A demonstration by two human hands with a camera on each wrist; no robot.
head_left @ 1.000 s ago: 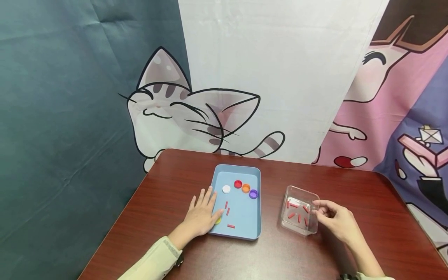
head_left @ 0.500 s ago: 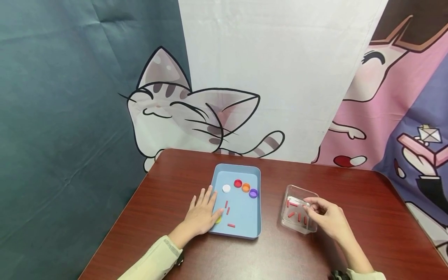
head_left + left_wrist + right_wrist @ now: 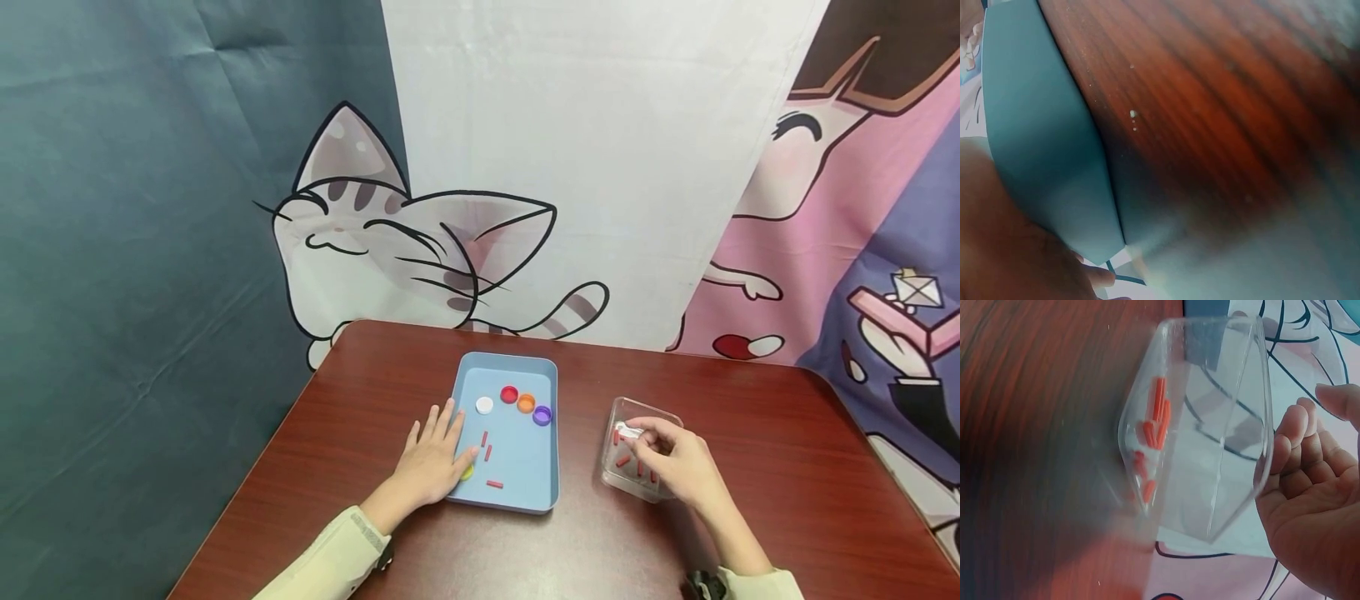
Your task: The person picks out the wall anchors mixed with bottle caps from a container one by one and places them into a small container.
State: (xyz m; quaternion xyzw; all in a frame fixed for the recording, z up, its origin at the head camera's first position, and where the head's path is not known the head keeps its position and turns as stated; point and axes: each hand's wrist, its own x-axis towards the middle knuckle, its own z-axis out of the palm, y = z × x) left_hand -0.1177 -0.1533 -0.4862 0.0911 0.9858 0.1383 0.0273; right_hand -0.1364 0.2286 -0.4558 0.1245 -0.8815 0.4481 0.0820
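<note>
My left hand (image 3: 431, 462) lies spread, straight fingers along the left rim of a light blue tray (image 3: 528, 467). Its thumb reaches over a yellow cap (image 3: 468, 472), partly covered. In the left wrist view, the hand (image 3: 1016, 250) is against the tray's outer wall (image 3: 1047, 131). My right hand (image 3: 682, 462) hovers over a clear plastic box (image 3: 626, 485), fingers loosely bent. Several short red sticks (image 3: 623, 461) lie in the box; the hand hides part of them. The right wrist view shows thumb and fingers apart, beside the box wall (image 3: 1235, 437), with nothing visible between them.
In the tray stand white (image 3: 483, 405), red (image 3: 509, 394), orange (image 3: 526, 403) and purple (image 3: 542, 415) caps. Loose red sticks (image 3: 494, 484) lie nearer its front. A brown table (image 3: 390, 375) carries everything, with a printed cloth (image 3: 622, 167) hanging behind.
My right hand has moved left from the box's right wall to above its inside. The left hand, tray and caps have stayed put.
</note>
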